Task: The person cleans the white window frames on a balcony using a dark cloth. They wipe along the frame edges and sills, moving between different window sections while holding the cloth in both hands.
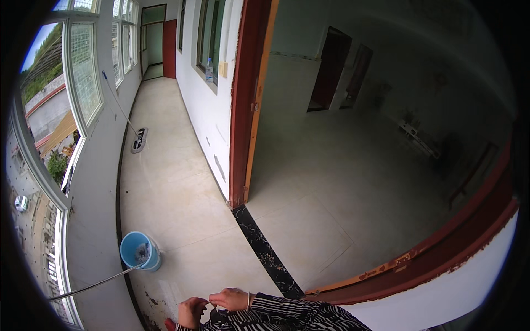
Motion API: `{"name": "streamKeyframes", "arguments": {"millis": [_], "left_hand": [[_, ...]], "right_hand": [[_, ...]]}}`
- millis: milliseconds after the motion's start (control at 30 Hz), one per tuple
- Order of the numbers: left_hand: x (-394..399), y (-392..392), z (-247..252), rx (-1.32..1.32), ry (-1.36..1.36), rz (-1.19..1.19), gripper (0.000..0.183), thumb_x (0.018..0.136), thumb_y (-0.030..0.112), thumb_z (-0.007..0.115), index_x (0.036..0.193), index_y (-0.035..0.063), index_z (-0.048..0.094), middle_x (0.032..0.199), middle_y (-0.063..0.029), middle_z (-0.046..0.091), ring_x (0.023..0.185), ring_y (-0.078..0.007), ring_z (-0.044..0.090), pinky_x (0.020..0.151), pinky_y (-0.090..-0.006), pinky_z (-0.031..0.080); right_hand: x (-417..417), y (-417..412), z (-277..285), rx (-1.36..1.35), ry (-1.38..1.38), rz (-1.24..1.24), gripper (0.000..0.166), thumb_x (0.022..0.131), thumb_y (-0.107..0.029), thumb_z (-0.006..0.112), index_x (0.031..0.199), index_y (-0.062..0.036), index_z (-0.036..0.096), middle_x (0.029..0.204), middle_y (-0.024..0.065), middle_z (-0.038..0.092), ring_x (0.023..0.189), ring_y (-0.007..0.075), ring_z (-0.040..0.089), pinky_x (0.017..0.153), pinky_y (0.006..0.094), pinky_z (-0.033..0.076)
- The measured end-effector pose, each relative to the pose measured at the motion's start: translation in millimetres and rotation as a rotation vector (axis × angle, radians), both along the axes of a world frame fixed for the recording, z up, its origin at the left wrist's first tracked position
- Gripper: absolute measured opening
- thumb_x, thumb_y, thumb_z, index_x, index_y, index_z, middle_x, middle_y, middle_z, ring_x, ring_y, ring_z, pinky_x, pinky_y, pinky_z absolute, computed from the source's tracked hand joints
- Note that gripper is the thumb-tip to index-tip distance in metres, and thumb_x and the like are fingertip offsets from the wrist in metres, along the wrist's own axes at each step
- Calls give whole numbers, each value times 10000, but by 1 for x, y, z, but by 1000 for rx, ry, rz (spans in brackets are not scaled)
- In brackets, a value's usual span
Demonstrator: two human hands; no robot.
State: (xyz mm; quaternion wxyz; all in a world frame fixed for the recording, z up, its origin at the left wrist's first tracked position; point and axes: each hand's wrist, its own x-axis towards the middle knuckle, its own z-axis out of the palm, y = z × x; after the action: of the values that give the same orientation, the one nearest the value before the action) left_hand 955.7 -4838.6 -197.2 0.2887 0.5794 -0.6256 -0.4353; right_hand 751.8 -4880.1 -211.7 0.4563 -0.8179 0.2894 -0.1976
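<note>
Both hands are low in the head view, close together in front of the body, with black-and-white striped sleeves. My left hand [192, 311] has its fingers bent; whether it holds something is unclear. My right hand [230, 298], with a pale bangle at the wrist, has its fingertips near the left hand's. Dark material lies just below the fingers. Ahead and to the left stands a light blue plastic bucket [154, 257], with a metal handle [97, 284] leaning out of it and a greyish mop head inside. Farther along the floor, a flat mop [140, 140] leans against the window-side wall.
A black marble threshold [265, 248] crosses the doorway on the right, framed in dark red wood [242, 103]. White-framed windows [85, 70] line the left wall. A plastic bottle [209, 71] stands on a window sill. A red door [169, 49] is at the corridor's far end.
</note>
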Motion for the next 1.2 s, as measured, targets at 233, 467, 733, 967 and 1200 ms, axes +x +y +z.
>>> {"name": "streamKeyframes", "arguments": {"millis": [233,467,733,967,1200], "left_hand": [[22,-140,36,-151,-69,94,39,806,79,610,816,55,639,747,-128,632,694,-309,625,615,-360,493],[75,-282,0,-73,-122,235,93,813,148,617,805,56,625,737,-128,628,732,-324,621,646,-401,487],[175,-464,-1,43,-14,169,203,855,235,580,765,66,649,707,-133,637,670,-304,613,613,-396,477],[278,-577,8,154,237,210,206,882,242,578,846,52,647,687,-108,622,659,-251,617,612,-351,469],[390,-682,19,-583,-318,276,162,751,127,655,889,60,601,774,-52,574,698,-216,594,581,-325,483]], "right_hand": [[31,-173,21,95,-23,138,118,916,-142,521,941,-62,603,757,142,628,698,319,634,636,357,496],[98,-313,6,-351,149,71,45,879,-144,558,859,-104,565,663,107,603,590,316,607,498,415,465],[194,-490,24,-609,220,111,59,799,-109,598,790,-112,539,626,54,554,530,233,592,446,355,446],[292,-622,8,-107,41,190,100,894,-139,553,832,-63,574,643,82,574,534,222,582,499,344,451],[421,-783,24,1248,40,528,284,1005,-235,423,856,-16,526,552,-77,283,462,30,235,441,211,196]]}}
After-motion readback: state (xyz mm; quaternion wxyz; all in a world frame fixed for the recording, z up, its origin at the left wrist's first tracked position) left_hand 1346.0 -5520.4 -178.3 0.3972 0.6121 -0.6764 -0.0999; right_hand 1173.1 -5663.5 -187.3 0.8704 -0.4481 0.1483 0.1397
